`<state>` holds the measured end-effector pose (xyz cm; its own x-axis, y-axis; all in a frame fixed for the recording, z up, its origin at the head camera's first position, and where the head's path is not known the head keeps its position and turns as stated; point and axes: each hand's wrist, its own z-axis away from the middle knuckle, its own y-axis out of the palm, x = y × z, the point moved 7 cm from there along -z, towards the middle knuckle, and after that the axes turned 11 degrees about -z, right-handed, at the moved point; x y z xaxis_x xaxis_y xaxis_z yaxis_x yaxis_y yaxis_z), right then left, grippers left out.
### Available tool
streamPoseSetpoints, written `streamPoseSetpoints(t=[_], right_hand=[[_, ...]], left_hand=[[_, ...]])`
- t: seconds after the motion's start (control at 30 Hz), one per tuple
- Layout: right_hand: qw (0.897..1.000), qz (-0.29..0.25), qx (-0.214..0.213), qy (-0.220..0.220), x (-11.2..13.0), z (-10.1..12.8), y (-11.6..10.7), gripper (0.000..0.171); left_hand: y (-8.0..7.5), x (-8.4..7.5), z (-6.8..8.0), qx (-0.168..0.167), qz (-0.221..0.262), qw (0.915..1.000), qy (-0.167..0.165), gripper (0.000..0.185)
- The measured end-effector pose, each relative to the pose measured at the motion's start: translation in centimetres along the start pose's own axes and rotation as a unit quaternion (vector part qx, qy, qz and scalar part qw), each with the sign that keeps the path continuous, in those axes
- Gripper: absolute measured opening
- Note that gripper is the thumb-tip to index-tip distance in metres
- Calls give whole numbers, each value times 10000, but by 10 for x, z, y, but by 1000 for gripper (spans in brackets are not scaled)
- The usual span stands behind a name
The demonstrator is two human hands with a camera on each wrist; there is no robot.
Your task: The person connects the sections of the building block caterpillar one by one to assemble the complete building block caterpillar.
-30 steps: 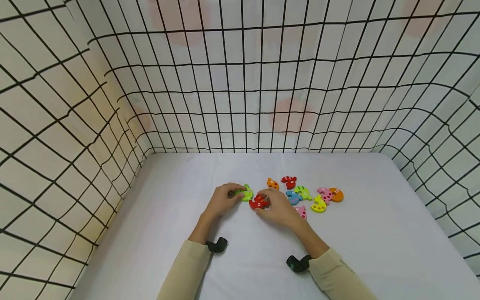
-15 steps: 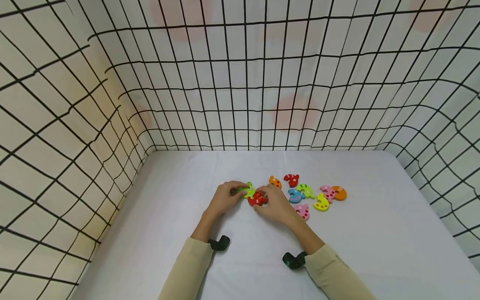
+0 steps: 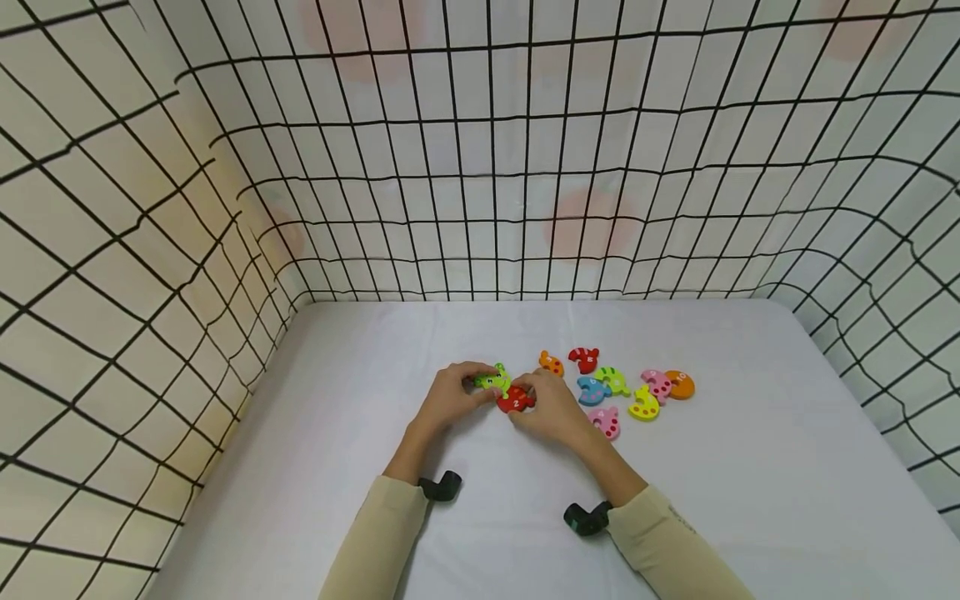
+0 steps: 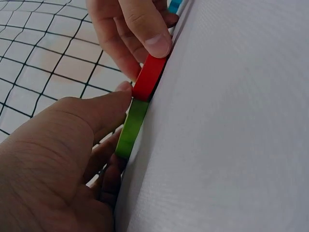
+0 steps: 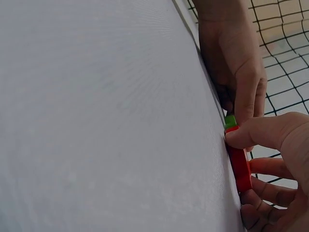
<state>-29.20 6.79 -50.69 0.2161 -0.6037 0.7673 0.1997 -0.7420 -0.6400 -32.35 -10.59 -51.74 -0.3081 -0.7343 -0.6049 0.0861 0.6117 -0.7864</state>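
My left hand [image 3: 450,396] pinches a green puzzle piece [image 3: 492,380] with a painted face, between thumb and fingers. My right hand [image 3: 551,408] holds a red puzzle piece [image 3: 514,400] marked with a 2. The two pieces touch edge to edge on the white cloth; in the left wrist view the red piece [image 4: 149,77] butts against the green piece [image 4: 133,126]. In the right wrist view, the right thumb [image 5: 236,139] lies on the red piece [image 5: 240,166]. Fingers cover parts of both pieces.
Right of the hands lie several loose pieces: orange [image 3: 551,363], striped red [image 3: 584,359], blue [image 3: 592,390], green [image 3: 614,381], pink [image 3: 604,422], yellow [image 3: 643,403], another pink [image 3: 656,384] and a round orange [image 3: 680,384]. A black wire grid [image 3: 491,175] surrounds the white table [image 3: 345,350].
The red piece has moved slightly left and up against the green piece. The green piece's face shows more plainly now. The view has shifted a little.
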Motion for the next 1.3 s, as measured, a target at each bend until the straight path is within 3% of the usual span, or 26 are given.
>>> streamPoseSetpoints(t=[0.27,0.47,0.63,0.9,1.17,1.3], right_hand=[[9994,-341,65,-87,-9,1,-10,49],[9981,-423,-359,-258,-19,-4,-38,41],[9980,-336,-489,-239,-30,-8,-51,37],[9998,-32,-196,41,-41,-4,-46,41],[9995,280,-102,-103,-33,3,-40,38],[9994,321,-80,-45,-31,4,-39,45]], left_hand=[[1,-3,-2,-2,-89,9999,88,32],[-1,-7,-5,10,-62,9996,270,33],[-1,-7,-5,47,-18,9997,229,34],[6,-5,0,179,-175,9995,199,43],[5,-4,5,229,-499,9983,198,50],[4,-7,4,254,-436,9983,279,50]])
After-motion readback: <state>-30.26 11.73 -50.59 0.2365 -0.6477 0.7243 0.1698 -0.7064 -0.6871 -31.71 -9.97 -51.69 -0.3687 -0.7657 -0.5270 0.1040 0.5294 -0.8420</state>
